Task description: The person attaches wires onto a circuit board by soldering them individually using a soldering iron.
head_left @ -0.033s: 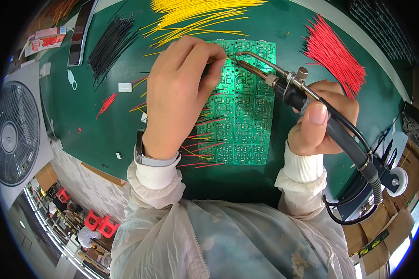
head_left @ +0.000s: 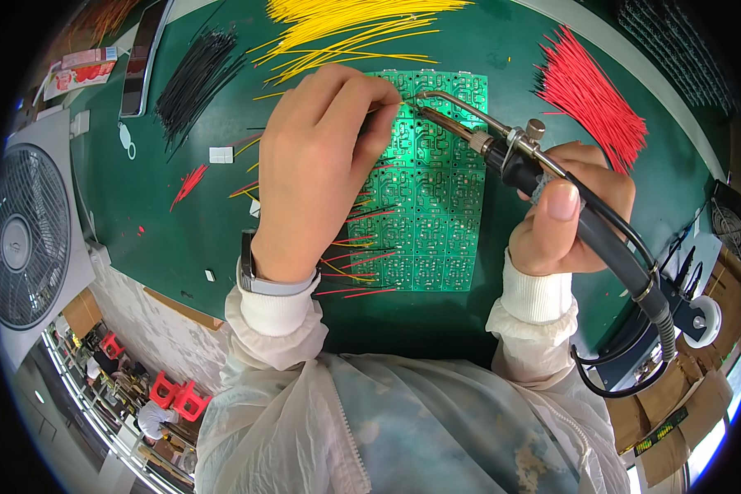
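2 hands over 1 green circuit board panel, and nothing differs from the frame at the same instant: hands, iron, wires all in the same spots.

Right hand is wrapped tight round the black handle of the soldering iron, thumb pressed on top. Iron's long axis runs diagonal, from near-right to far-left; its bent metal tip points left, ending at the far edge of the board, just beside the left fingertips. Its black cable trails off near-right toward a holder at the table's right edge.

Left hand lies palm-down over the board's left part, fingers pinched together at the far end right by the iron tip; what they pinch is too small to tell, maybe a thin wire. Grey wristband on that wrist, white cuffs on both.

Board sits mid-table on the green mat, long side running near to far. Short red and yellow leads stick out from its left edge under the left hand.

Around it: yellow wires far centre, red wires far right, black wires far left, all well apart from the hands. A few stray red bits lie left of the board. Grey fan stands off the table's left side.
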